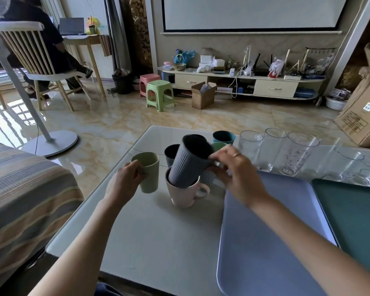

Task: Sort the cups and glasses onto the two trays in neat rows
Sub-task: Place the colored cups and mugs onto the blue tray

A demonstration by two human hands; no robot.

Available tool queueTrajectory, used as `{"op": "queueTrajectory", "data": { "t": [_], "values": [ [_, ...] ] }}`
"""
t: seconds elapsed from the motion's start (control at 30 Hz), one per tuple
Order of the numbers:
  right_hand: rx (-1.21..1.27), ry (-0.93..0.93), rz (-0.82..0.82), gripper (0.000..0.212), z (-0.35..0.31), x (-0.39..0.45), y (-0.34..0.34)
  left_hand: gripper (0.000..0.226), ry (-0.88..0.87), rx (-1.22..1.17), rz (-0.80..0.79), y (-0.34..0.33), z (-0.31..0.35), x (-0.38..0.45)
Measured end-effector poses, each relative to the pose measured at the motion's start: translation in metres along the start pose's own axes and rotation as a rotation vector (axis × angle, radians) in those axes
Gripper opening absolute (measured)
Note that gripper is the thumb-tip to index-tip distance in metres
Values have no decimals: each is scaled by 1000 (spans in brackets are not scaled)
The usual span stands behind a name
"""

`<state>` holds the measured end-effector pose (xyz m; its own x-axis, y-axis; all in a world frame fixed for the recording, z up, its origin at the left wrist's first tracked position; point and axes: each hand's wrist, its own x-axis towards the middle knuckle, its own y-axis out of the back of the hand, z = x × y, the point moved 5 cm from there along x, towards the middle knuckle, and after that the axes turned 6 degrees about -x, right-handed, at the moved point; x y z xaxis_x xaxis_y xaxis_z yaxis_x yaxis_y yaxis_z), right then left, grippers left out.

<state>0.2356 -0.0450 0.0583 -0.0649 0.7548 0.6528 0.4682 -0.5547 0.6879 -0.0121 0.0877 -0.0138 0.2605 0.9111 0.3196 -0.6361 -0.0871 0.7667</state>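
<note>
the left hand (124, 180) has its grip curled round a pale green cup (149, 174), which stands upright near the left edge of the pale bench (150, 231); whether the cup rests on the bench or is just lifted cannot be told. the right hand (235, 174), with a ring on one finger, grasps a ribbed dark grey cup (188, 161) at its right side. that cup is tilted, its mouth toward the far side, and its base sits inside the mouth of a pale pink mug (186, 194), which stands on the bench with its handle to the right.

just beyond these, a second dark grey cup (171, 153) stands upright, partly hidden behind the tilted one. farther right are a green cup (218, 146), mostly hidden by the right hand, and a teal cup (223, 137) near the far edge of the bench.

to the right of the cups a row of clear glasses runs along the far side: a short glass (250, 144), a taller glass (273, 146), and a glass with a printed cartoon pattern (297, 154); more clear glass (355, 167) stands farther right, blurred.

nearer, on the right half of the bench, a lavender tray (265, 242) lies flat, and a dark green tray (355, 214) lies just beside it on the right. neither tray carries a cup or glass in the part that shows.
</note>
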Motion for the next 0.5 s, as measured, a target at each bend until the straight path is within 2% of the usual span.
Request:
{"op": "queueTrajectory", "data": {
  "t": [0.1, 0.2, 0.37, 0.5],
  "values": [
    [-76, -144, 110, 19, 32, 4, 28, 18, 46, 26, 63, 8, 5, 1],
    [-218, -264, 123, 19, 68, -2, 44, 17, 66, 11, 145, 14, 13, 2],
    [-423, -502, -34, 22, 122, -28, 41, 18, 130, 57, 276, 25, 44, 1],
    [-510, -572, -141, 23, 139, -37, 23, 17, 137, 15, 328, 27, 70, 0]
  ]
}}
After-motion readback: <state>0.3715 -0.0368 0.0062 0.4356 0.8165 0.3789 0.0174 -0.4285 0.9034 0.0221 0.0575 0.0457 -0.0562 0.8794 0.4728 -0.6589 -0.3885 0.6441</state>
